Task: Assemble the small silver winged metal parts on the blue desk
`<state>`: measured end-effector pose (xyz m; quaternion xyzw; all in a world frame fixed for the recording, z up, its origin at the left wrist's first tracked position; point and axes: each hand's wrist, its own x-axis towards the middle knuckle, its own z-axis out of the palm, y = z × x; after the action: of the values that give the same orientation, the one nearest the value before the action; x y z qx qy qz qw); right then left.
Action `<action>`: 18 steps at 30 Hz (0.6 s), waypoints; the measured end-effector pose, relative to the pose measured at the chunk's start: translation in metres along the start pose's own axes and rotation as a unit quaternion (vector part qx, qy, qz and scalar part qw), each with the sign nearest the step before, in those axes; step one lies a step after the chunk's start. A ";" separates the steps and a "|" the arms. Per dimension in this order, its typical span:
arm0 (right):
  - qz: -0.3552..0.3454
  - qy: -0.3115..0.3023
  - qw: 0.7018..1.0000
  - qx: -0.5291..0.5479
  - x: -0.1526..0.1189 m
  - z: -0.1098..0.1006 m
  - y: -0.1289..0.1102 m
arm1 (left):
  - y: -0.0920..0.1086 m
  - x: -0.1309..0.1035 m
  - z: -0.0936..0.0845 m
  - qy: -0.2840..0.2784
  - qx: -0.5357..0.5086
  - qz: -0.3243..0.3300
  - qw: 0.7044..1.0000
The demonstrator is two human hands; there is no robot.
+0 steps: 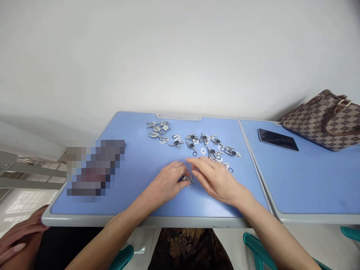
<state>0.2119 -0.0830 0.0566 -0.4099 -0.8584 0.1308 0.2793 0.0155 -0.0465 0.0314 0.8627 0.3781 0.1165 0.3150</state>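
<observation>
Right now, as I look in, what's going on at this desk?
The person's left hand pinches a small metal assembly near the front of the blue desk. The right hand is close beside it; whether it touches the piece is unclear. Beyond them lie similar black-centred assemblies, flat oval plates and rings. A smartphone and checkered handbag sit on the adjoining desk.

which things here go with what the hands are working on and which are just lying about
Seemingly part of the work:
- metal part in the left hand
- metal pieces with black round centres
- flat metal plate with holes
- dark ring

Apparently just lying about:
- smartphone
- checkered handbag
- pixelated item, unidentifiable
</observation>
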 end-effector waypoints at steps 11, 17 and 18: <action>-0.002 0.058 0.998 0.005 0.002 0.008 0.006 | -0.004 0.001 0.003 -0.005 0.018 -0.005 1.000; 0.020 0.087 0.996 -0.026 0.001 0.015 0.010 | -0.002 0.000 0.002 -0.003 0.034 -0.008 0.999; 0.022 0.075 0.997 -0.017 0.001 0.015 0.009 | -0.001 0.000 0.002 -0.003 0.028 -0.005 1.000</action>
<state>0.2086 -0.0761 0.0410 -0.4416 -0.8279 0.0914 0.3334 0.0159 -0.0464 0.0289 0.8695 0.3848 0.1016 0.2927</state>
